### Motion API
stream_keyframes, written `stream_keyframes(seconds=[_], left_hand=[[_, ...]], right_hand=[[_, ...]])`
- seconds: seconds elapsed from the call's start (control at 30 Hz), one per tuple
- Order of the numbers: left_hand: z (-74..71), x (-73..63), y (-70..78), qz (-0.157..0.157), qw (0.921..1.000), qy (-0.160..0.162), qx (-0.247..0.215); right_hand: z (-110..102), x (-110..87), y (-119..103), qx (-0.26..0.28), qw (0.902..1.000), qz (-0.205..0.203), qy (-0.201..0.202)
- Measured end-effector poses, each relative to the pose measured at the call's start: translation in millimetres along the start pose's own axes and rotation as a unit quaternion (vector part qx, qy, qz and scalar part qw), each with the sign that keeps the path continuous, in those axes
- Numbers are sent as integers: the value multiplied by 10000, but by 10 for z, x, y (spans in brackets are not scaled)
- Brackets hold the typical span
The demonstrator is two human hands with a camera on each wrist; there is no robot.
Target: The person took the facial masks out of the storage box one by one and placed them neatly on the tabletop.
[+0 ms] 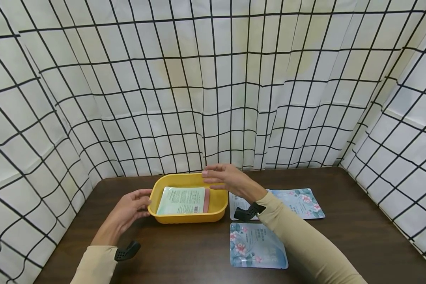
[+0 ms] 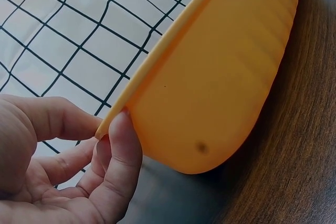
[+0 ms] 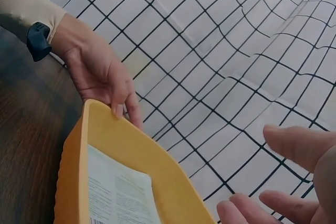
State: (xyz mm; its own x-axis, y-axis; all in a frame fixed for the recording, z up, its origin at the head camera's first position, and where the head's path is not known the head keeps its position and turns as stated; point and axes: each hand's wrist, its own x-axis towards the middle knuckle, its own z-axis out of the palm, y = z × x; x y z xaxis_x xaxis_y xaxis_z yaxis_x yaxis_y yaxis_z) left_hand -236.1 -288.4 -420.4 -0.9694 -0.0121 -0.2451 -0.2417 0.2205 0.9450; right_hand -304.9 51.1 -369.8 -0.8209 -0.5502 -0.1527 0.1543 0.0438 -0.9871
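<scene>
Nearest us, right of the middle, a glossy blue sachet (image 1: 257, 246) printed with pink flowers lies flat on the dark wood-grain table (image 1: 177, 252), just beside the right sleeve (image 1: 305, 236), which is beige and close-fitting.

A little farther off, toward the left, sits the yellow basin (image 1: 191, 219), and what counts most, we judge, is how it lies between the two hands: its long axis runs left to right, one end toward each. The left hand (image 1: 129, 207) is the nearer, pinching the rim at the left end between thumb and fingers. The right hand (image 1: 230, 179) hangs above the far right corner, its fingers loosely extended and apart, and we see nothing in its hold.

The basin looks like smooth, thin plastic, with rounded corners, a turned lip and faint ribs on the outer wall. Inside we find a flat, pale green packet (image 1: 182, 200) with small print, over a pink packet (image 1: 206, 200) that shows only along its right edge.

Right of the basin, two more sachets (image 1: 299, 201) lie partly hidden behind the right forearm; we cannot tell whether they overlap. Farthest away hangs a rumpled white curtain (image 1: 223, 102) with black grid lines.
</scene>
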Motion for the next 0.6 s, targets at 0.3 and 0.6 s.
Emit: stream_keyframes(seconds=[0.3, 0.6], left_hand=[[8, -11, -28, 8, 10000, 35, -70], [3, -12, -38, -18, 9999, 56, -97]], right_hand=[[110, 117, 109, -707, 9974, -119, 89], [238, 243, 254, -1016, 9945, 25, 244]])
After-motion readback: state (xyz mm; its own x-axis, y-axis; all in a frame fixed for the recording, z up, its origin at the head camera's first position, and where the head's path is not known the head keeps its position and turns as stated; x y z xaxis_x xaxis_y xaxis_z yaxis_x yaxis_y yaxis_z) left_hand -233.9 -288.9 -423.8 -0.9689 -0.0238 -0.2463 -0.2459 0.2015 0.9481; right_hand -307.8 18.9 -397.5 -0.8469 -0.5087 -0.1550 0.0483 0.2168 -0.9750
